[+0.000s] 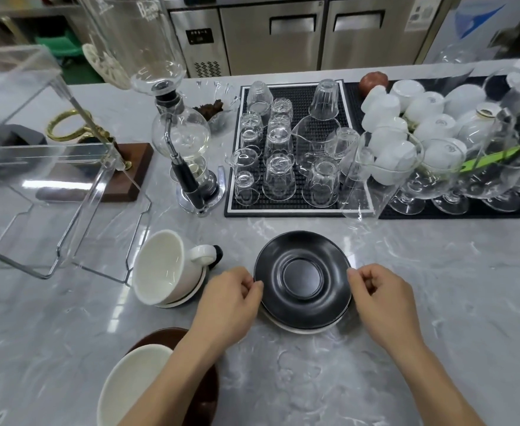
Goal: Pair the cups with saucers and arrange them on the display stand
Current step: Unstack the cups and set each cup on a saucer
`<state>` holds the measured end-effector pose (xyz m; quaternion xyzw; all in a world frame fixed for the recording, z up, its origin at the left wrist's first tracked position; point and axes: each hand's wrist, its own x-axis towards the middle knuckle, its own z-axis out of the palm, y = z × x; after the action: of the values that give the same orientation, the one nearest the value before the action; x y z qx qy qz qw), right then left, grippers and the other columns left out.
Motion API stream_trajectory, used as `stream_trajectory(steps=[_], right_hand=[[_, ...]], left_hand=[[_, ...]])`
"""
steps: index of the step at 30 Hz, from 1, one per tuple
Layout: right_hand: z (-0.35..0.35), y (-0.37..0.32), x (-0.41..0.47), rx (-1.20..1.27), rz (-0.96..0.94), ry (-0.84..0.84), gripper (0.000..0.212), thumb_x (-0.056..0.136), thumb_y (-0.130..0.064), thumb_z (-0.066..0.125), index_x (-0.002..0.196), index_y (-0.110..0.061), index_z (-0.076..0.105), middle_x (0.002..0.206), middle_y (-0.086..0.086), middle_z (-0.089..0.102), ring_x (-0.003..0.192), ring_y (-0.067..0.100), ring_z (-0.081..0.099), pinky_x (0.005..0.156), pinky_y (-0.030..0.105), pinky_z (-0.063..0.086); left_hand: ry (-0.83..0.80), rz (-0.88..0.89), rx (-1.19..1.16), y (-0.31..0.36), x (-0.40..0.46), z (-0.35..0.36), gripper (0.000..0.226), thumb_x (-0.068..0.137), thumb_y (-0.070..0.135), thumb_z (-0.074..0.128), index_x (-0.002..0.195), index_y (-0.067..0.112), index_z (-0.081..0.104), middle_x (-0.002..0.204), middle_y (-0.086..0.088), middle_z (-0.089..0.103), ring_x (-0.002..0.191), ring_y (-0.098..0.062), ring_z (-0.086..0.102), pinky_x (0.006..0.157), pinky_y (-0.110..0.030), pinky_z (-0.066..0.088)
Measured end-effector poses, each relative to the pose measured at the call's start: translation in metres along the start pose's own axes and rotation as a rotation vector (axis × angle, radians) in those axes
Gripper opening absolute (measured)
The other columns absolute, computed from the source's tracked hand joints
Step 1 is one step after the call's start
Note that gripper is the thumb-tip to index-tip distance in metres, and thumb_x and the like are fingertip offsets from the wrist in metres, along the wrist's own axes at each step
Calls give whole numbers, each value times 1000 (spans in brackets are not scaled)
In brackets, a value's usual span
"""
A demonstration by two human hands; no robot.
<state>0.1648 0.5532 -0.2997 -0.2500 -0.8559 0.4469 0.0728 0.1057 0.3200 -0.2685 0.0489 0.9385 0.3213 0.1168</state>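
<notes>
black saucer being separated from the stack

head view: the left hand [231, 298] and right hand [381, 298] each pinch opposite rims of the black saucer [302, 278], which sits atop a white saucer [298, 329] on the counter [406, 348]. the next move likely calls for lifting it level and finding its matching cup.

- There is one view only, from a camera worn on the person's head; no second view shares the scene.
- It looks forward and steeply down at the marble surface [436, 287], so the black saucer [303, 278] shows almost from straight above.
- It sits close: both forearms enter from 6 o'clock, and the left hand [231, 299] and right hand [384, 299] fill the lower middle.
- The lens is wide: the mat of glasses [289, 149] at 12 o'clock and the steel cabinets [283, 35] beyond it bow outward.
- The clear display stand [37, 149] at 10 o'clock is cut off by the frame edge.
</notes>
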Motion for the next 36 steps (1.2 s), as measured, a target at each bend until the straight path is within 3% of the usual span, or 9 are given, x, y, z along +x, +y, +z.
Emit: stream_trajectory(steps=[7,12,16,24,25,28,36], right_hand=[[-13,-10,-18,58,-61,56,26,92,-30,64,66,-27,63,63,-13,67,53,3,57,52,9,43],[-24,-8,-48,55,-38,72,28,92,-30,66,65,-24,63,62,-10,65,50,4,54,51,20,42],[-28,-4,-70,67,-24,87,27,92,-28,66,65,-23,64,61,-10,66,50,3,54,53,24,42],[-31,12,-112,32,-18,78,28,91,-26,67,63,-21,64,59,-11,65,50,2,54,51,9,42],[-31,14,-117,18,-20,75,29,92,-26,67,64,-22,64,60,-11,66,51,2,55,51,9,42],[-34,17,-128,6,-14,70,30,93,-26,66,64,-21,63,58,-11,65,50,1,57,48,8,42],[-41,23,-145,-92,18,86,29,93,-29,65,65,-21,63,68,-14,66,63,5,59,49,19,41]], left_hand=[[38,41,-42,2,-18,-10,34,91,26,65,61,22,51,42,7,48,49,-3,50,53,-16,39],[3,46,-42,5,-44,-14,33,90,27,66,60,22,52,38,14,51,48,0,52,51,-12,37],[15,54,-50,1,-65,-12,33,89,26,67,60,22,52,42,8,51,49,0,52,52,-11,37],[-12,58,-11,-8,-106,-8,29,89,31,65,65,16,60,54,-2,65,58,-12,59,49,-15,38],[-25,63,0,-9,-110,-8,29,90,32,64,65,16,61,55,-1,67,57,-13,61,51,-17,41],[-74,58,-19,-8,-119,-9,29,92,30,62,67,15,62,58,-2,69,55,-18,66,61,-42,58],[-149,43,-14,-7,-137,-3,32,96,35,58,73,14,64,60,-7,71,52,-19,69,61,-44,60]])
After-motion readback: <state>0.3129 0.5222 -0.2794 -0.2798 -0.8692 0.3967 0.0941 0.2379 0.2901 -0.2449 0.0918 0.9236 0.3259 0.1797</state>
